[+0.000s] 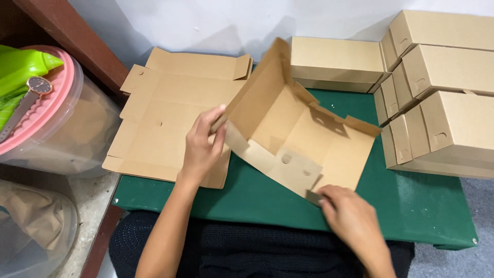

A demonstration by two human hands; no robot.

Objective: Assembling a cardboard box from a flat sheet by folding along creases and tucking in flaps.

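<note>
Covering most of the work surface, a green cloth-topped table point(422, 206) carries everything here. Stacked along its right side are finished brown cardboard boxes point(442, 92), with one more closed box point(337, 62) at the back. On the left lies a pile of flat unfolded box blanks point(164, 113). In the middle sits a half-folded cardboard box point(293, 134), its walls partly raised. The left hand point(203, 146) pinches the box's left wall between thumb and fingers; the right hand point(352, 219) pinches the near corner flap. Off the table's left edge stands a clear tub with a pink lid point(51, 123).
</note>
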